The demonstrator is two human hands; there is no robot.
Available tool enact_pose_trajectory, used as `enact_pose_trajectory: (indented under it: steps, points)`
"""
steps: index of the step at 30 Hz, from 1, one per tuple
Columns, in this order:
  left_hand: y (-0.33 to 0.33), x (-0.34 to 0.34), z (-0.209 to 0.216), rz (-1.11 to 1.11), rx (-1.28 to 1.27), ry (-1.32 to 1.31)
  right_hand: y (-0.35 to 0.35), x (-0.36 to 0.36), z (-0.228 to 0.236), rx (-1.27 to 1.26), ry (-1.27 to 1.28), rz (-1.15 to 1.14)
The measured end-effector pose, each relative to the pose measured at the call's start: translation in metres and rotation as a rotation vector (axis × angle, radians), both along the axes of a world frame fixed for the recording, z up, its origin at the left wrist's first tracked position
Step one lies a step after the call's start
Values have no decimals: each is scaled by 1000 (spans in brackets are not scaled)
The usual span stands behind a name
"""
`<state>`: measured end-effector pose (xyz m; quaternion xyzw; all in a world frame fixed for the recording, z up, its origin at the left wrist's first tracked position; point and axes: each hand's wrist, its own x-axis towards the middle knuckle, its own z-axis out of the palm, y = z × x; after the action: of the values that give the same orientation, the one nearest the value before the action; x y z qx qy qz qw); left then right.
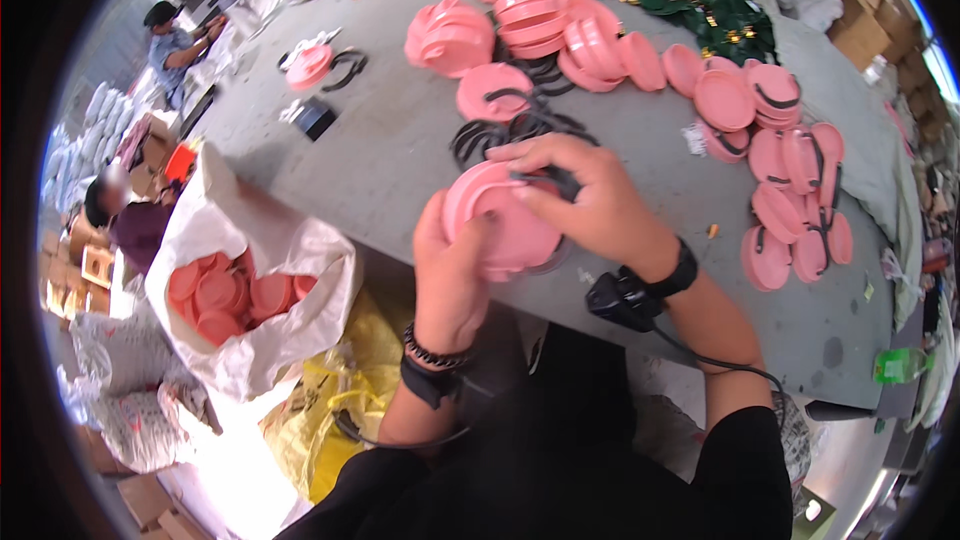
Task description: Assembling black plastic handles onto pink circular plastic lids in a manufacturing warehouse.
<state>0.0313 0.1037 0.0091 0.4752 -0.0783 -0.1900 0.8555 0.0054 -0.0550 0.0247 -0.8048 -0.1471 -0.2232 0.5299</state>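
- my left hand [450, 272] is closed on the rim of a round pink part [527, 230], thumb across its face.
- my right hand [600, 195] pinches a black strip [564, 182] at the part's upper right edge.
- the part is held over the near edge of the grey table [365, 165].
- loose black strips [478, 140] lie just beyond my hands.
- a white sack [327, 262] of pink pieces [217, 292] stands left.
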Motion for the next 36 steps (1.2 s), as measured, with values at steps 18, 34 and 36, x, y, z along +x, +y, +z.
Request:
enact_pose_trajectory:
  steps: [18, 34, 36]
  points:
    - [-21, -10, -17, 521, 401, -599, 28, -10, 2, 564, 203, -165]
    - [-40, -12, 7, 353, 318, -824, 23, -27, 25, 252, -113, -193]
    - [-34, -9, 11, 89, 231, -817, 19, -21, 30, 271, -179, -180]
